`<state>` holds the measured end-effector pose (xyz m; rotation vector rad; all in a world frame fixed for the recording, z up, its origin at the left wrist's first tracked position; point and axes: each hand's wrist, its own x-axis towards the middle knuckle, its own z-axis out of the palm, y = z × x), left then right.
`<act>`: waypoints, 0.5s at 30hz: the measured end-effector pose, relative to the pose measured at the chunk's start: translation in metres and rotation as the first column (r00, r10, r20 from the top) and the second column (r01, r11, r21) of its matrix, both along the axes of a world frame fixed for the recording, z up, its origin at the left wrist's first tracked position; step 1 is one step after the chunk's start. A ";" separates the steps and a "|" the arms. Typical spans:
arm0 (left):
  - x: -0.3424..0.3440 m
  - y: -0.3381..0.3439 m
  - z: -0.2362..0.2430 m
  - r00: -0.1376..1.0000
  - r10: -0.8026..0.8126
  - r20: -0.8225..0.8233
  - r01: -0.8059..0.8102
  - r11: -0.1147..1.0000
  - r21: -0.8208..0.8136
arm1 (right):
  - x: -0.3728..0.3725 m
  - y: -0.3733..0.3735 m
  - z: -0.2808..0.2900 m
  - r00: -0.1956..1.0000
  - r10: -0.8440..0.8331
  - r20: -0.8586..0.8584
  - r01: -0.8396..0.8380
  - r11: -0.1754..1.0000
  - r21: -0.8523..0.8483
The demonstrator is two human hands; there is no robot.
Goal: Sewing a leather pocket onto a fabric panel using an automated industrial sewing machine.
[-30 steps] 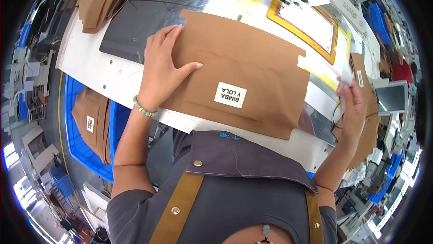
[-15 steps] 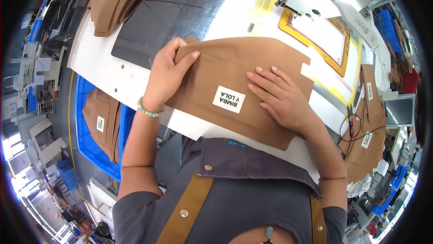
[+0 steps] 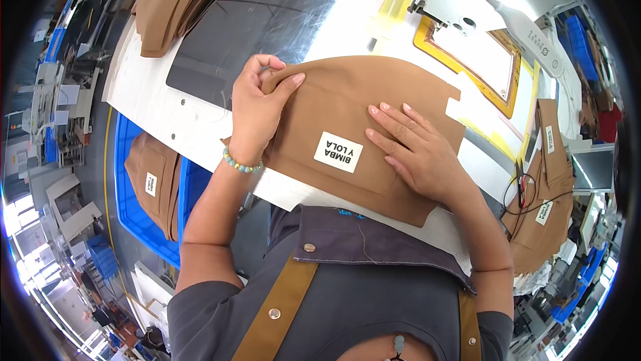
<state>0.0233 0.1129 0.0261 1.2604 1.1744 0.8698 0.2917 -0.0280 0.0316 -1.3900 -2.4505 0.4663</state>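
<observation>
A brown panel (image 3: pixel 320 111), of leather or a leather-like material, lies on the white table in front of me. It has a notched right edge and a white printed label (image 3: pixel 338 152) near its middle. My left hand (image 3: pixel 259 111) pinches the panel's upper left edge between thumb and fingers, and the edge curls up there. A beaded bracelet (image 3: pixel 242 163) is on that wrist. My right hand (image 3: pixel 414 151) lies flat on the panel's right half, fingers stretched out toward the far left, holding nothing. What lies beneath the panel is hidden.
At the far right stands a white sewing machine (image 3: pixel 471 1) beside a yellow-edged template (image 3: pixel 461 64). A dark plate (image 3: pixel 234 37) and stacked brown pieces (image 3: pixel 163 11) lie far left. A blue bin (image 3: pixel 127 191) holds labelled pieces; more brown pieces (image 3: pixel 531 244) and snips (image 3: pixel 520 177) are at right.
My left hand has shifted slightly right with the panel's curled left edge, and a small brown corner now shows by the wrist. My right hand stays nearly in place.
</observation>
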 end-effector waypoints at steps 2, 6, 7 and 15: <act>0.001 0.000 -0.003 0.999 0.033 0.029 -0.033 0.999 0.030 | 0.000 0.000 0.000 1.000 -0.002 -0.003 0.002 1.000 0.003; -0.002 -0.001 -0.009 0.990 0.061 0.129 -0.064 0.998 0.021 | -0.001 0.000 0.000 1.000 0.001 0.000 -0.001 1.000 0.002; -0.004 -0.001 -0.011 0.981 0.049 0.189 -0.058 0.997 0.044 | -0.001 -0.001 0.000 1.000 -0.002 0.003 0.002 1.000 0.005; 0.000 0.008 -0.003 0.987 0.028 -0.156 0.018 0.958 0.287 | 0.005 -0.001 -0.004 0.999 -0.038 -0.025 0.040 0.996 0.081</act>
